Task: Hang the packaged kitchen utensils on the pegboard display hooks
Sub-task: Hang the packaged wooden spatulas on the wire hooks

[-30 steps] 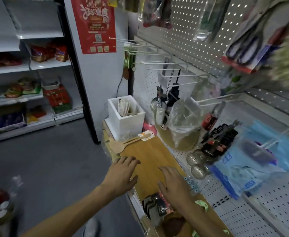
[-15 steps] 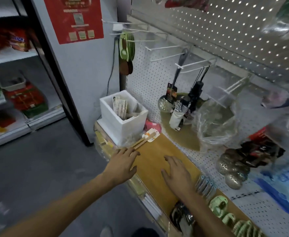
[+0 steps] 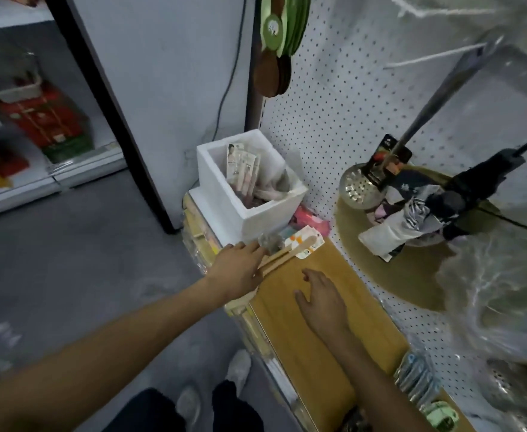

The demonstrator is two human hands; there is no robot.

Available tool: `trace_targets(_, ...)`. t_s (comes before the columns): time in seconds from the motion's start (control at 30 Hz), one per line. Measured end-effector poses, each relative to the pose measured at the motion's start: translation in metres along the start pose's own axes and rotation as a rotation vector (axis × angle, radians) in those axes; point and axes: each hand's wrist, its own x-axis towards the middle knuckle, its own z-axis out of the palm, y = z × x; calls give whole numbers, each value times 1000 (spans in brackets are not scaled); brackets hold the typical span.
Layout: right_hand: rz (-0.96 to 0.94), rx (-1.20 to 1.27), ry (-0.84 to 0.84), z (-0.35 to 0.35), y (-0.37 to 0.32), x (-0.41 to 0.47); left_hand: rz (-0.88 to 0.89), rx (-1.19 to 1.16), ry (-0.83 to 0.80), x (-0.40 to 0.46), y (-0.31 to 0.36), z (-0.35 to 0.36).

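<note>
Here, nearest the camera, both bare forearms reach forward over a wooden bench (image 3: 318,353). The right hand (image 3: 323,302) lies flat on the board, palm down, its fingers straight and a little spread, holding nothing. Beside its wrist, at the bench's right edge, a row of small packets (image 3: 416,380) stands against the pegboard (image 3: 324,120).

The left hand (image 3: 240,269) is a little farther out, at the bench's left edge, fingers stretched forward and only slightly bent. It rests over the near end of the packaged wooden utensils (image 3: 290,252); whether the fingers actually grip the handles cannot be told, since the hand hides them. The utensils lie slantwise on the bench, their far ends on a white and orange card (image 3: 305,243) just beyond the left fingertips, still off the hooks.

Just past that hand stands a white foam box (image 3: 249,210) with paper packets sticking up inside, and a pink packet (image 3: 312,219) lies to the right of its base.

Beyond the right hand, against the pegboard, hang a perforated metal skimmer (image 3: 360,188) with a dark label, and next to it a bundle of dark-handled tools (image 3: 436,201) in front of a round tan board (image 3: 390,269). Clear plastic wrapping (image 3: 489,291) blurs the far right side.

Farthest up, green and brown packs (image 3: 279,42) hang at the pegboard's left edge, and bare white hooks (image 3: 424,59) jut out at top right.
</note>
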Motion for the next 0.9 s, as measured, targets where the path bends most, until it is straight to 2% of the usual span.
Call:
trace_targets(0.23,224,133,-59,84,16,106,-22,-27,-92,95,-44,80)
trace_targets(0.5,556,314,-5,165,53,193,49,15,-120,192,-66,184)
trace_targets(0.63,568,377,29,194,70,217,77,32,-141,223,-63,227)
trace_targets(0.77,634,404,65,207,73,233,59,51,-175,232,-54,237)
trace_targets(0.9,639,698,30,205,67,221,150,177,-110,223,-55,228)
